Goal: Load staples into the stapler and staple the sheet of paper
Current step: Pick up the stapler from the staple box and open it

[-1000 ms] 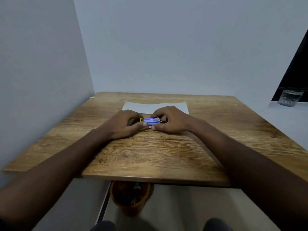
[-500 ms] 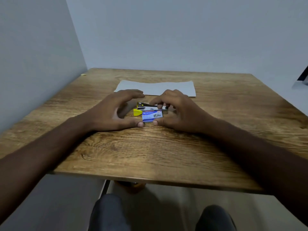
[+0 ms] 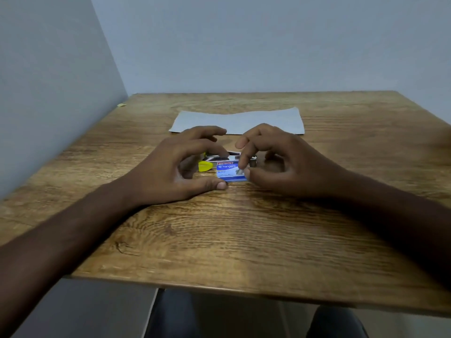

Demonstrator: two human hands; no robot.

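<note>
A small blue staple box lies on the wooden table, just in front of a metal stapler with a yellow end. My right hand pinches the box's right end between thumb and forefinger. My left hand arches over the stapler's left part with its fingers apart; its thumb tip lies on the table at the box's front left corner. Most of the stapler is hidden by both hands. A white sheet of paper lies flat behind them.
The table stands in a corner, with a wall along its left side and another behind it. A tiny yellow scrap lies at the far left edge. My knees show below the front edge.
The view has shifted lower and closer. The staple box has come forward off the stapler, my left fingers have lifted and spread, and my right fingers have closed on the box's right end.
</note>
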